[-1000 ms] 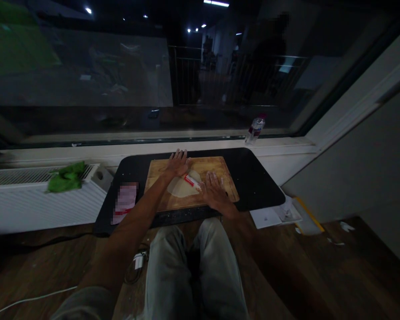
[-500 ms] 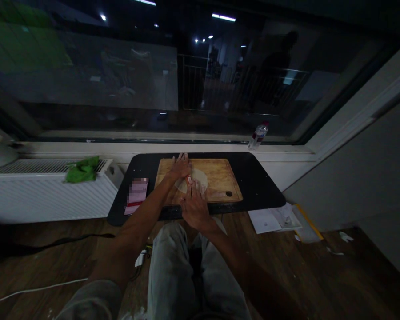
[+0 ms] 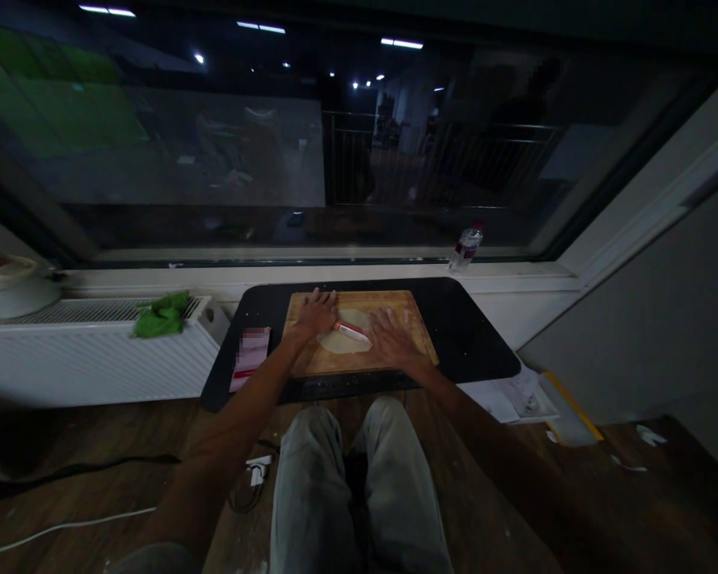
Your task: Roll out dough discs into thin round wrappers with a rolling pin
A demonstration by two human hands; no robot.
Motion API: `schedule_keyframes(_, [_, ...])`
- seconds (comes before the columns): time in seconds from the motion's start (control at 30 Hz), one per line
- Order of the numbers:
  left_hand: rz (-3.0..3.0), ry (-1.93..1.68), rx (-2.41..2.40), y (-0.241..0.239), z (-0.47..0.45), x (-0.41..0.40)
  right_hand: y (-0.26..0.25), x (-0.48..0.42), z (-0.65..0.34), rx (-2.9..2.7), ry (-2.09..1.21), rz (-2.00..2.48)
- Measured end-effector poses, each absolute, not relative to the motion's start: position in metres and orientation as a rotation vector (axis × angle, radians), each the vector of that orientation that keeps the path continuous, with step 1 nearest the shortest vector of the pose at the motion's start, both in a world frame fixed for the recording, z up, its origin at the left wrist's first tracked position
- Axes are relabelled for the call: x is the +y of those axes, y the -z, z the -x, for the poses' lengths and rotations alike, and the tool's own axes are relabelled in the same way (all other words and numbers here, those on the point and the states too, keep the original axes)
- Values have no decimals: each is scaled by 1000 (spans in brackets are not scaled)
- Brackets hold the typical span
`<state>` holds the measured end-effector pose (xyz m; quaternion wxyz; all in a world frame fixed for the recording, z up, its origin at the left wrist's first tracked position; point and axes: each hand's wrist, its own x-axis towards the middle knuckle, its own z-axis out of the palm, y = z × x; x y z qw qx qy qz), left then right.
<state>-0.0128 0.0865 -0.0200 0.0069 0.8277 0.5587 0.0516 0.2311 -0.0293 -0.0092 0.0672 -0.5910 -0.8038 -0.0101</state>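
Note:
A thin, pale round of dough (image 3: 340, 343) lies on a wooden cutting board (image 3: 368, 298). Across the dough rests a slim cylinder with a red-orange and white surface (image 3: 354, 331), slanting down to the right; its exact kind is unclear. At its left end is my left hand (image 3: 317, 312), open, fingers stretched forward over the board. My right hand (image 3: 393, 338) lies at the other end, open, palm down with fingers spread. Both hands seem to cover the cylinder's ends, so contact there is hard to make out.
The board sits on a black table (image 3: 472, 339) below a window. A pinkish phone-like item (image 3: 253, 357) lies at left. A bottle (image 3: 465, 247) stands on the sill. A green cloth (image 3: 163, 314) drapes over the radiator (image 3: 125, 363). Papers (image 3: 502, 399) lie beyond the table's right side.
My right hand has moved right and away from me, its fingers spreading. The cylinder has turned from steeply slanted to more crosswise and is more exposed. The camera view has shifted slightly.

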Motion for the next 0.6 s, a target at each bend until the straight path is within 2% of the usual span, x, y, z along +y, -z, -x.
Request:
schedule_keyframes(0.2, [-2707, 10, 1654, 12, 19, 76, 0, 14, -247, -2406, -42, 1849])
schedule_keyframes(0.43, [-2621, -153, 1843, 8, 16, 82, -10, 48, -253, -2288, 141, 1838])
schedule_keyframes(0.6, [-2585, -218, 1938, 6, 14, 94, -9, 74, -254, -2249, 71, 1819])
